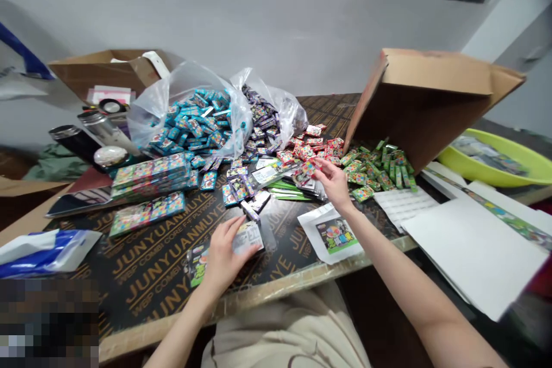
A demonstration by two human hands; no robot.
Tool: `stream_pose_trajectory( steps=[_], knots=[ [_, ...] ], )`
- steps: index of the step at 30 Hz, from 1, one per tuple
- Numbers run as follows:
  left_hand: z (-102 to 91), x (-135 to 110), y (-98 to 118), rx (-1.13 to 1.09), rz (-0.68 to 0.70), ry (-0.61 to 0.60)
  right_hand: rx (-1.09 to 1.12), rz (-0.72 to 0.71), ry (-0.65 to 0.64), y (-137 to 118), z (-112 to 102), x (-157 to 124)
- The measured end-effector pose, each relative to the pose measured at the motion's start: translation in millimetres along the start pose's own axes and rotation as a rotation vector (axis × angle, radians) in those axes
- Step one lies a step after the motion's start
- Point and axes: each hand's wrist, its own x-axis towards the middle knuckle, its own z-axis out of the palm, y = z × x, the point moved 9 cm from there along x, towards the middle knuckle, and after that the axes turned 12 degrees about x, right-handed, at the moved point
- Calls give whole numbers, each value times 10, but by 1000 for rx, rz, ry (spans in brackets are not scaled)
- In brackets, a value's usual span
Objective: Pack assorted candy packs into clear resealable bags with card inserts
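My left hand (224, 256) rests on a clear printed pouch (248, 237) lying flat on the dark plywood table (146, 276), fingers pressing its left part. My right hand (334, 183) reaches forward and pinches a small red packet (307, 170) at the edge of a red packet heap (308, 146). Beside that lie a green packet heap (375, 169), a purple packet pile (261, 118) in a clear bag, and a blue packet pile (194, 123) in another clear bag. Loose mixed packets (239, 187) lie between my hands.
A tipped cardboard box (426, 100) stands behind the green heap. Another printed pouch (334, 234) lies near the table's front edge. Stacked colourful strips (149, 175) sit left, white sheets (474, 247) and a yellow-green basin (495, 161) right, metal flasks (92, 129) and an open carton (103, 69) far left.
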Motion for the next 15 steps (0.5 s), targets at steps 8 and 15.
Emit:
stream_pose_trajectory(
  steps=[8, 15],
  knots=[
    [431, 49, 227, -1062, -550, -236, 453, 202, -409, -304, 901, -985],
    [376, -37, 12, -1090, -595, -285, -108, -241, -586, -688, 962, -1244]
  ],
)
